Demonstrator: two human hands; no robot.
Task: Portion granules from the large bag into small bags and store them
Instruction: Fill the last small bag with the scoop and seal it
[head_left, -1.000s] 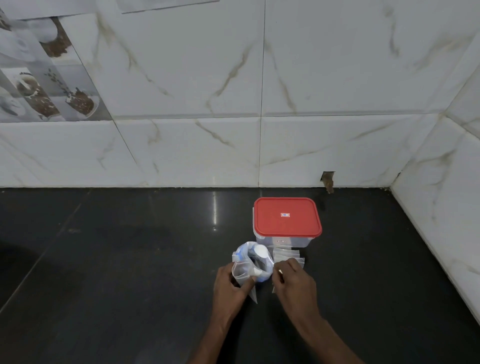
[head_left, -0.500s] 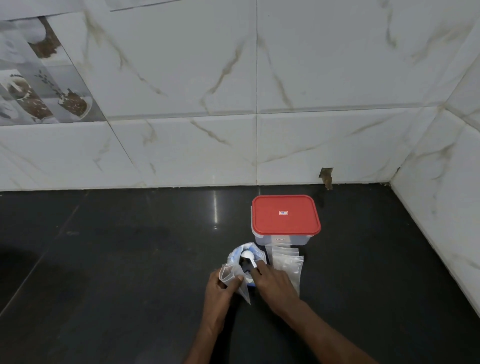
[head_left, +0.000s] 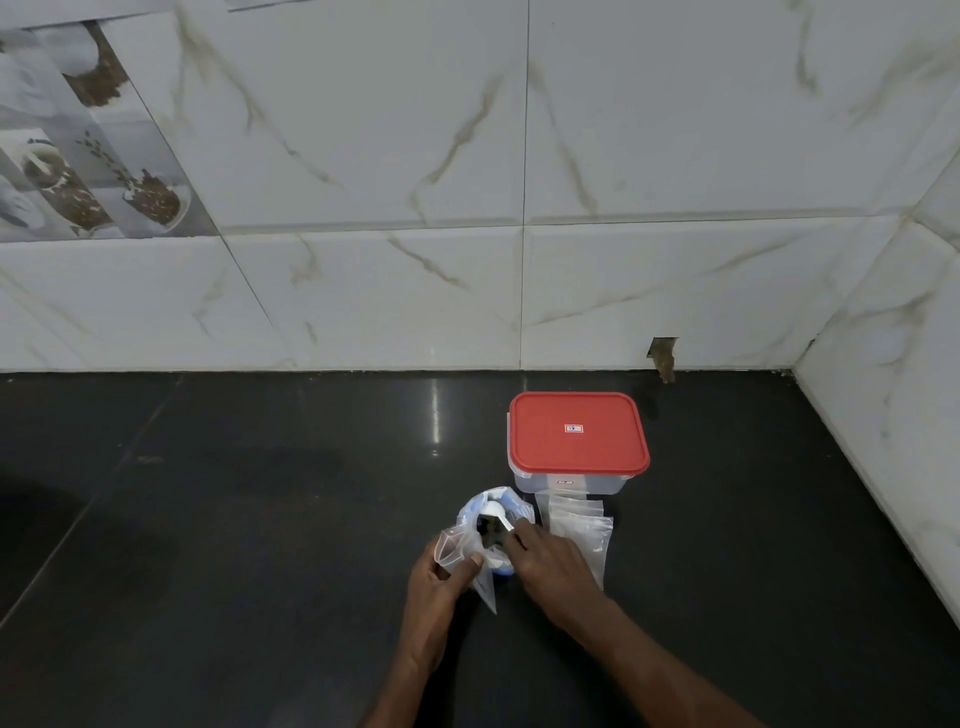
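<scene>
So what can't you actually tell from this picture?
All from the head view:
- Inside the container: the red lid covers it.
- Granules in the large bag: its mouth is dark and small.
- The lid's label: too small to read.
- The stack of small bags: partly under the right hand.

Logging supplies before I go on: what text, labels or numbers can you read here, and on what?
Nothing can be quoted.
Sticker on the lid: red, white and blue, too small to read.
Label on the box wall: blurred, unreadable.
Large bag: blue print, no legible words.
</scene>
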